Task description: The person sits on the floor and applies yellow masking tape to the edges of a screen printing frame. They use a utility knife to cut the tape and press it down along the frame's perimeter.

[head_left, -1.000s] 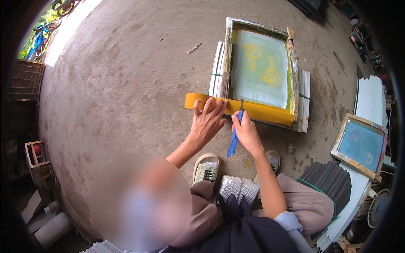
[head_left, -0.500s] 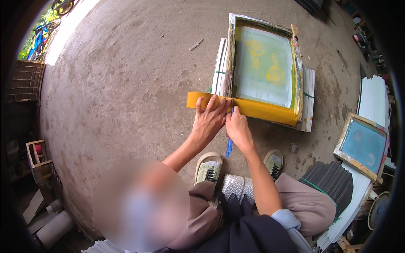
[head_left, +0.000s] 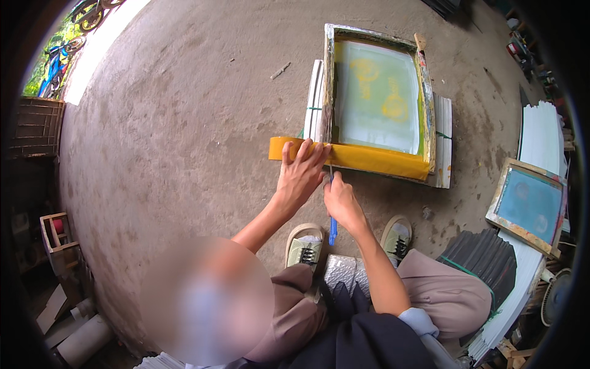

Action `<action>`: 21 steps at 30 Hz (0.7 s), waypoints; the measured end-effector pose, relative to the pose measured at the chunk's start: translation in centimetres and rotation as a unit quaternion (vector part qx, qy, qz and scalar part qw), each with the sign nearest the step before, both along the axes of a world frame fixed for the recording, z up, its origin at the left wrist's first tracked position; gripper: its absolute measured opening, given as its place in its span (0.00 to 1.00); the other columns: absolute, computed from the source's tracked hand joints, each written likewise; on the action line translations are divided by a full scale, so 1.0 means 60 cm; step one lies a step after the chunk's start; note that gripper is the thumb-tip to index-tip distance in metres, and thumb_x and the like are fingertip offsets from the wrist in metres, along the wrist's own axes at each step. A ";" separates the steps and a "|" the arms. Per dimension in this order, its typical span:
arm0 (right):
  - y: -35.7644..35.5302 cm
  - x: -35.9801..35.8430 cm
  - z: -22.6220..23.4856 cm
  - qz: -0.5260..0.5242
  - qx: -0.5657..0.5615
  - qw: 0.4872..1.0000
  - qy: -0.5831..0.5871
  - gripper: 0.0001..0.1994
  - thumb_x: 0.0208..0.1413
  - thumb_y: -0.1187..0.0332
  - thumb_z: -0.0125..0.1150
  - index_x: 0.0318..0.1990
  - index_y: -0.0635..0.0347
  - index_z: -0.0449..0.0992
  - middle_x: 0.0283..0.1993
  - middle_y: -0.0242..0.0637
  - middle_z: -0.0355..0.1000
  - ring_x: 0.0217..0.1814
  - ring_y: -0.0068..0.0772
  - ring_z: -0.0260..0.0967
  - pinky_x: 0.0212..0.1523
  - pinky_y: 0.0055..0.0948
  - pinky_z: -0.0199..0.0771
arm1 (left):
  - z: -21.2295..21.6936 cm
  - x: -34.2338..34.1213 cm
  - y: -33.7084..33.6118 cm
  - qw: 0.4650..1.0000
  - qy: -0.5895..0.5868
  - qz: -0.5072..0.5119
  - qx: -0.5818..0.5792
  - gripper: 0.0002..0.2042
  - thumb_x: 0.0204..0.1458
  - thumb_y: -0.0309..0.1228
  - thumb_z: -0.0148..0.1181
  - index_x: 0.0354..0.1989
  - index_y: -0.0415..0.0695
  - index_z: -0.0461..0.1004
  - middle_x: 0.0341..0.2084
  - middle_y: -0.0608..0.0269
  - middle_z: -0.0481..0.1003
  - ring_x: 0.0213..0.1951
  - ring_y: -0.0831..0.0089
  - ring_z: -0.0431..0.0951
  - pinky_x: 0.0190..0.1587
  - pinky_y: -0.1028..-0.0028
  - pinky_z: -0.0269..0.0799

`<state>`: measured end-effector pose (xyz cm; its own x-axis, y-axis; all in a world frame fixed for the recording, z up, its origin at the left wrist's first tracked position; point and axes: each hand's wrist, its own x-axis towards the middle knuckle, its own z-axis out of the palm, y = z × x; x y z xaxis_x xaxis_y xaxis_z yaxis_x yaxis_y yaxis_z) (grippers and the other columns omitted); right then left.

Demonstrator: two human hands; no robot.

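Observation:
A strip of yellow tape (head_left: 381, 160) lies along the near side of a wooden-framed printing screen (head_left: 326, 92), with faint yellow designs on its mesh. The tape runs on leftward past the frame's corner. There my left hand (head_left: 301, 177) holds it, fingers spread over its upper face and thumb out of sight. In my right hand (head_left: 342, 200) is a blue cutter knife (head_left: 333, 232), its handle sticking out below the fist. The blade points up at the tape beside my left fingertips; whether it touches the tape I cannot tell.
Tied white stacks (head_left: 314, 98) support the screen. At right stand another framed screen (head_left: 530, 206), a bundle of dark sheets (head_left: 482, 264) and a fan (head_left: 556, 297). A silver wrapped package (head_left: 345, 272) sits between my feet. Wooden crates (head_left: 59, 234) are at left.
My right hand and the cutter have come down toward me, so the blade now shows below the tape's near edge. My left hand stays on the tape. The view has shifted slightly.

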<state>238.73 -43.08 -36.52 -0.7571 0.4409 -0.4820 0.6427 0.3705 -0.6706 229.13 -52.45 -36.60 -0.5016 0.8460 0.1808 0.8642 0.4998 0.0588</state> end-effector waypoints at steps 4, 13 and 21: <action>-0.007 0.053 -0.010 0.000 -0.087 0.992 -0.091 0.13 0.60 0.65 0.43 0.42 0.69 0.62 0.26 0.65 0.70 0.32 0.67 0.70 0.34 0.56 0.69 | 0.021 -0.012 0.005 0.996 -0.081 -0.023 -0.001 0.31 0.45 0.43 0.63 0.60 0.52 0.64 0.55 0.69 0.64 0.61 0.70 0.57 0.62 0.52 0.42; 0.127 -0.043 0.065 0.108 0.236 0.963 0.075 0.19 0.57 0.55 0.57 0.38 0.63 0.61 0.22 0.47 0.71 0.28 0.51 0.73 0.29 0.42 0.70 | 0.020 -0.106 -0.003 0.989 -0.123 0.022 0.084 0.14 0.55 0.41 0.56 0.34 0.41 0.72 0.26 0.61 0.72 0.35 0.65 0.74 0.55 0.60 0.59; 0.129 -0.049 0.032 0.155 0.242 0.957 0.050 0.22 0.50 0.56 0.65 0.38 0.61 0.62 0.25 0.47 0.72 0.32 0.51 0.73 0.33 0.43 0.71 | 0.058 -0.134 -0.008 0.956 -0.289 0.044 0.029 0.19 0.56 0.43 0.51 0.22 0.39 0.67 0.18 0.58 0.67 0.23 0.65 0.66 0.41 0.66 0.61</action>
<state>235.81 -35.35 -34.62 -0.9188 0.3418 -0.1974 0.3944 0.8149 -0.4248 221.11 -52.95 -33.10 -0.6013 0.7925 -0.1019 0.6336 0.5506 0.5435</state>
